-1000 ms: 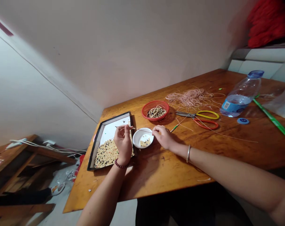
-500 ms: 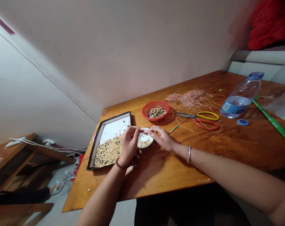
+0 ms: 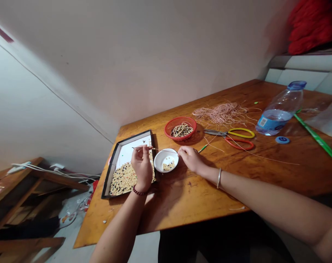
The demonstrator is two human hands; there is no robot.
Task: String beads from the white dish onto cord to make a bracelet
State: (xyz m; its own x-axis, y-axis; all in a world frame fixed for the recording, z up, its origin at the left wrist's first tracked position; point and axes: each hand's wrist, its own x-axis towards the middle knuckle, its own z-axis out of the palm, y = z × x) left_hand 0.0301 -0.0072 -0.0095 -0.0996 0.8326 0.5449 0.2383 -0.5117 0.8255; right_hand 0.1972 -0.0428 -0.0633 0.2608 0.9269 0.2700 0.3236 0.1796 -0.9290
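My left hand [image 3: 142, 164] is over the black-rimmed tray [image 3: 107, 182], pinching a thin cord that carries a few small beads [image 3: 154, 148] by the fingertips. A short dark piece, too small to name, sticks out on that hand's left side. The cord [image 3: 167, 151] stretches across the white bowl [image 3: 158, 166] to my right hand [image 3: 190, 159], whose closed fingertips hold its other end. Cream beads with a few dark ones lie in the bowl. Many cream and black beads [image 3: 124, 177] cover the near part of the tray.
Behind the bowl stands a red basket [image 3: 167, 133] of beaded strands. Tangled pink cord [image 3: 220, 113], scissors [image 3: 216, 133] with yellow and red handles, and a green-beaded cord [image 3: 203, 148] lie rightward. Farther right are a water bottle [image 3: 275, 115], blue cap [image 3: 282, 140] and green strip [image 3: 317, 137].
My left hand has moved left from the bowl to above the tray, and my right hand slightly right. The hands are farther apart, with the cord drawn out between them and the bowl uncovered.
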